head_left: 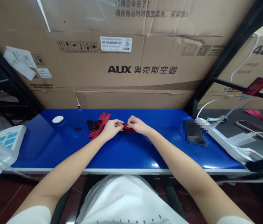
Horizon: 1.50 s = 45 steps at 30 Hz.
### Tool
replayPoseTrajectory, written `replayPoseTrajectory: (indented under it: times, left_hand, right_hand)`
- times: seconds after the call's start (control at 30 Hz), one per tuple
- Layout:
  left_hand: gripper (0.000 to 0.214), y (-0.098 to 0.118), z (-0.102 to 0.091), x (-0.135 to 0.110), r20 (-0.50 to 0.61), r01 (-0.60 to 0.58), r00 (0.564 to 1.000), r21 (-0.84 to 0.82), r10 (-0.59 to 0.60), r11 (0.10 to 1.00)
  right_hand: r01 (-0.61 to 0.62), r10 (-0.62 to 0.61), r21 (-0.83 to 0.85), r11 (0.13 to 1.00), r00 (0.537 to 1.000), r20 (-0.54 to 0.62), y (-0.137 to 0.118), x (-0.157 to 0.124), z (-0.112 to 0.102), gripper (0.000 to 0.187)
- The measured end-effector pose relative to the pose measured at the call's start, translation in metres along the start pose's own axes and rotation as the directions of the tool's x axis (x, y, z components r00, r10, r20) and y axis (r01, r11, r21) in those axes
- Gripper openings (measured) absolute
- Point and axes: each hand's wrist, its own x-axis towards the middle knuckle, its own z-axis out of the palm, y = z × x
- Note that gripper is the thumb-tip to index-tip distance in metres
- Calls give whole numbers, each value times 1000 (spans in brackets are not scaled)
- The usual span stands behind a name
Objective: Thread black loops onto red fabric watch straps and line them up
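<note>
My left hand [113, 128] is closed, its fingertips pinching a small black buckle [123, 127] over the middle of the blue table. Right beside it, my right hand [139, 125] pinches a red strap [130, 128] that meets the buckle. The fingers partly hide how strap and buckle are joined. Left of my left hand lies a bundle of red straps [103, 119], with several black buckles [93, 125] heaped against it. A single black buckle piece [77, 129] lies apart, farther left.
A white round object [57, 119] sits at the table's back left. White power strips stand at the left [17, 140] and right [229, 144] edges. A blurred dark object [194, 133] is on the right. Behind the blue table [131, 155] rises a large cardboard box [143, 81].
</note>
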Motion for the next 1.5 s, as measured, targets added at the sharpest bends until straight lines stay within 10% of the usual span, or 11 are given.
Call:
replayPoseTrajectory:
  times: [0.17, 0.3, 0.6, 0.73, 0.83, 1.0, 1.17, 1.5]
  left_hand:
    - [22, 2, 3, -4, -27, -134, 989, 239, 145, 962]
    - [20, 4, 2, -4, 21, -118, 993, 93, 117, 989]
    - [39, 9, -4, -5, 126, 50, 992, -270, -16, 962]
    - [37, 8, -11, -1, 74, 86, 995, -305, -66, 949]
    - [35, 3, -19, 4, 67, 121, 992, -282, -106, 952]
    - [27, -7, -37, 13, -19, 85, 996, -38, -86, 996]
    - [16, -12, -47, 17, -49, -69, 995, 318, 89, 945]
    - [12, -11, -40, 13, 41, -179, 982, 488, 183, 854]
  right_hand:
    - [-20, 16, -170, 985, 1000, -23, -2, 0, 8, 9]
    - [-1, -11, -163, 987, 997, -72, 1, 1, 11, 9]
    - [-11, 15, 360, 933, 1000, -6, 4, 0, 4, 32]
    - [-29, 10, -124, 992, 989, -150, 17, 2, -22, 21]
    - [-203, 116, -448, 871, 970, -214, 30, 2, -37, 23]
    - [-328, 276, -452, 830, 945, -178, 36, 0, -43, 19]
    - [-219, 157, -347, 912, 967, -200, 21, -3, -41, 15]
    - [-272, 132, -469, 840, 942, -310, 30, 4, -23, 22]
